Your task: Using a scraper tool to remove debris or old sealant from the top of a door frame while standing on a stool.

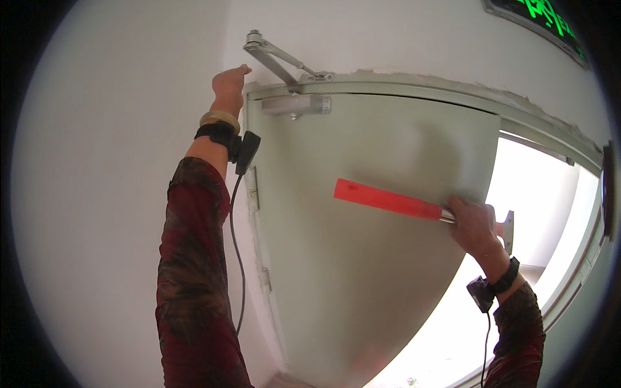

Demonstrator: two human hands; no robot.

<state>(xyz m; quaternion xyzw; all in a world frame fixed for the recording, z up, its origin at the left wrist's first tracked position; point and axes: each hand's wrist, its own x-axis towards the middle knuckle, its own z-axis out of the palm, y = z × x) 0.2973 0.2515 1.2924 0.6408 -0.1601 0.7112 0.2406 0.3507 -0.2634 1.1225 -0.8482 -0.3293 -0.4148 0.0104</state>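
Observation:
My left hand point(229, 84) is raised high beside the upper left corner of the door frame, close to the wall. Its fingers look curled in, with one tip pointing right; whatever they hold, if anything, is hidden. In front of the pale green door point(349, 258), my right hand point(475, 225) grips the metal shaft of a scraper point(388, 199). The scraper's long red handle points left across the door, and its flat grey blade sticks out to the right, past the door's edge. Above the door's hinge side sits a silver door closer point(294, 105) with a folded arm point(275, 61).
White wall point(116, 194) stretches along the left. Rough, chipped plaster point(446, 83) borders the top of the door frame point(550, 132). The door stands partly open, with a bright space behind it at right. A green-lit sign point(543, 19) hangs upper right. Cables run down from both wrists.

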